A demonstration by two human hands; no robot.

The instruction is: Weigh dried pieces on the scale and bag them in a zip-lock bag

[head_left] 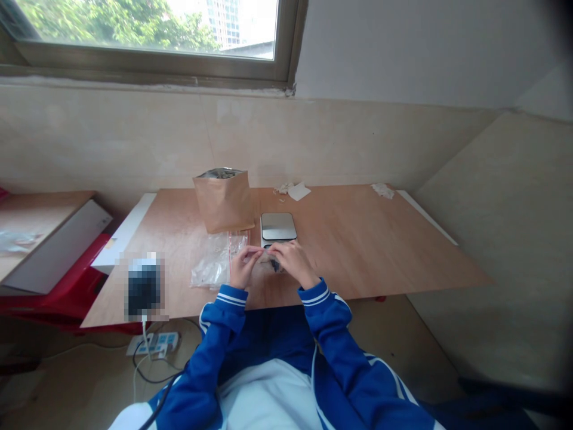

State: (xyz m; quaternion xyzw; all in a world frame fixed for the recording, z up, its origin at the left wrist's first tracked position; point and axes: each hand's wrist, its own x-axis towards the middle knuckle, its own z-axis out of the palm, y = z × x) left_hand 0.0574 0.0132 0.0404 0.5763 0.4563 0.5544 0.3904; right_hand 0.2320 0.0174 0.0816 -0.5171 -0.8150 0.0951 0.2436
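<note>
left hand [243, 267] and right hand [293, 260] pinch thin, seemingly plastic bag [264, 258].

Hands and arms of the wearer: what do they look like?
Left hand and right hand both ungloved. Long blue sleeves, blue cuffs ringed with thin white stripes; more white striping further up both sleeves.

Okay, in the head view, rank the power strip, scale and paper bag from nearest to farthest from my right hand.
1. Scale, just beyond your right hand.
2. Paper bag, back and left.
3. Power strip, low at far left.
</note>
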